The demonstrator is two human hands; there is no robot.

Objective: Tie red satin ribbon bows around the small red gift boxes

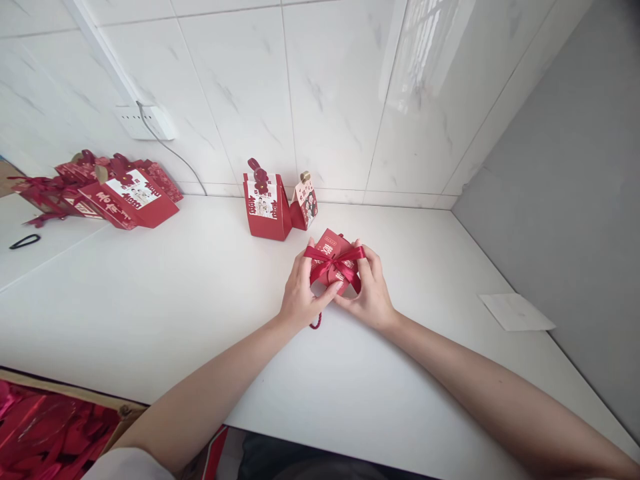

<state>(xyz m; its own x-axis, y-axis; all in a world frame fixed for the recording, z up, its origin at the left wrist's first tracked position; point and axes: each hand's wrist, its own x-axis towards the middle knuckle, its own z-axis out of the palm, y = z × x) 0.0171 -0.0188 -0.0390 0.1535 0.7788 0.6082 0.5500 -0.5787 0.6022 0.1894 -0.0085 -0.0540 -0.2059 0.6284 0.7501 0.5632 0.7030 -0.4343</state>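
A small red gift box [327,241] with light printed lettering lies between my two hands, just above or on the white table. Across its top is a red satin ribbon [334,263] tied in a bow. My left hand [303,287] wraps the box's left side, its thumb along the near edge. On the right, my right hand [369,287] holds the opposite side, fingers at the ribbon loop. A dark red twisted cord [316,323] pokes out below my left hand. The underside of the box is hidden.
Behind stand a red gift box with a couple's picture [263,207] and a smaller pale-fronted box [307,205]. Several red boxes [140,200] cluster at the left, near a black loop [25,241]. White paper [517,312] lies right. A carton of red ribbons [50,427] sits lower left.
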